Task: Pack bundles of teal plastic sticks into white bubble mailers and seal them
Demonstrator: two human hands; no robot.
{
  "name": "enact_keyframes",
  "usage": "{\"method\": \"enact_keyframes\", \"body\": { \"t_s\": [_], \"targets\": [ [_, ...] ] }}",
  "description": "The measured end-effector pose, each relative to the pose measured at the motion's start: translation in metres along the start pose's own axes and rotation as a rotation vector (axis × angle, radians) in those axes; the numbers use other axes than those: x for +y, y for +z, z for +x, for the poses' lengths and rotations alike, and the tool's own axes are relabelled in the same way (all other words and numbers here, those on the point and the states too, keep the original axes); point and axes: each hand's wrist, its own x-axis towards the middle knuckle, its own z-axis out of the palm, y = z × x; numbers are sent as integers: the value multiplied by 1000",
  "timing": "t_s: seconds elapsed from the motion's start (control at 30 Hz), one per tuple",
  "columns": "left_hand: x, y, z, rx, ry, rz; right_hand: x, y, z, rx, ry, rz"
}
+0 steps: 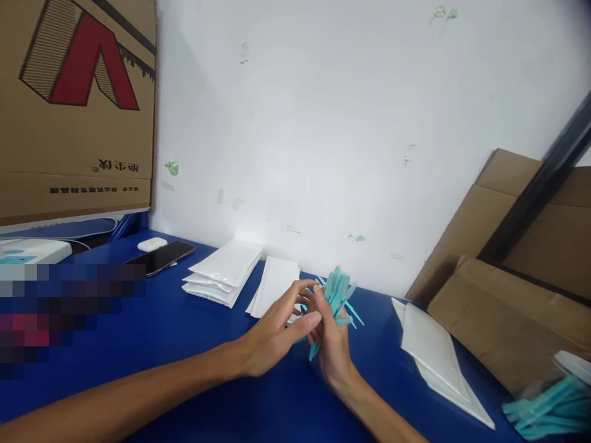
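Above the blue table, a bunch of slim teal plastic sticks with flat, wider ends is gripped in my right hand. The sticks fan out past the thumb, and a few ends poke out below the fist. My left hand meets it from the left, with curved fingers and thumb spread apart at the near side of the bunch. Its fingertips are partly hidden behind the right hand. Just behind the hands lie white flat packets, and a thicker stack of white packets sits to their left.
A phone and a white case lie at the back left, below a large cardboard box. On the right are more white packets, a brown carton and a pile of teal sticks. A white wall stands behind.
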Motion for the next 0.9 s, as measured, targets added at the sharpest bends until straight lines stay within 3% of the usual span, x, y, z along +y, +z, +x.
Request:
{"method": "enact_keyframes", "body": {
  "t_s": [0.1,0.3,0.57,0.9],
  "targets": [
    [-2,0,1,28,-11,3,0,1,0,53,25,110],
    [1,-1,2,93,19,96,-16,-2,1,89,73,6],
    [-3,0,4,172,30,173,14,4,-1,-71,78,21],
    [-11,-4,14,298,50,181,12,6,2,-69,80,-77]
  ]
}}
